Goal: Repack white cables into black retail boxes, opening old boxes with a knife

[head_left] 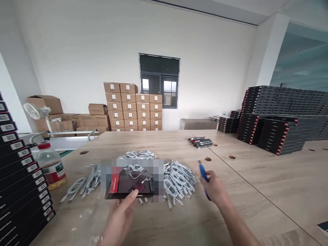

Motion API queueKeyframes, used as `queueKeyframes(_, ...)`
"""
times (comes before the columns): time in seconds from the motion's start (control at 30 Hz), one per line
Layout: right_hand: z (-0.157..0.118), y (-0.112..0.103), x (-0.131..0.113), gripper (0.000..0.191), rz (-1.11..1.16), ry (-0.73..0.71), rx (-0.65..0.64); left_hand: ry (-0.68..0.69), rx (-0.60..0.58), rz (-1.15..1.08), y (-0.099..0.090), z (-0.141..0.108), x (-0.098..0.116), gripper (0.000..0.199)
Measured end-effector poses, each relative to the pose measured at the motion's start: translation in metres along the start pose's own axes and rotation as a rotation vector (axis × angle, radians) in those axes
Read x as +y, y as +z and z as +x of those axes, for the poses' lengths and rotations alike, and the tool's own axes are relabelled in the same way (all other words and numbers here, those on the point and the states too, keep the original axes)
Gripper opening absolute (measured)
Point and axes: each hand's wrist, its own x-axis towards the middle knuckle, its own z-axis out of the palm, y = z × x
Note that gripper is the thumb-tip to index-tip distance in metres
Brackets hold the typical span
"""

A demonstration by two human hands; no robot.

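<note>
My left hand grips a flat black-and-red cable box, its thumb pressed on the near edge. A picture of a phone and a white cable shows on the box front, and blurred blocks cover the area around it. In my right hand is a blue-handled tool with a thin dark tip pointing up and away; its exact kind is unclear. Coiled white cables lie heaped on the table between my hands and behind the box. More coiled cables rest to the left.
Black boxes are stacked high at the left, beside a red-capped plastic bottle. Two black packages lie farther back. Large stacks of black boxes stand at the right. Cardboard cartons rise behind the table, which has several round holes.
</note>
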Motion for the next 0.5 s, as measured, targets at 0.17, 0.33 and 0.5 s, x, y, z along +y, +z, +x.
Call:
queueKeyframes(0.17, 0.016, -0.039, 0.022, 0.009, -0.325, 0.107, 0.102, -0.057, -0.035, -0.168, 0.017, -0.006, 0.006, 0.067)
queueKeyframes(0.33, -0.017, 0.003, -0.005, 0.04, -0.15, -0.161, -0.094, -0.039, -0.153, -0.116, 0.02, -0.011, 0.005, 0.059)
queueKeyframes(0.5, -0.075, 0.07, -0.026, 0.065, 0.324, -0.293, -0.598, -0.022, -0.287, -0.072, 0.026, -0.019, 0.003, 0.049)
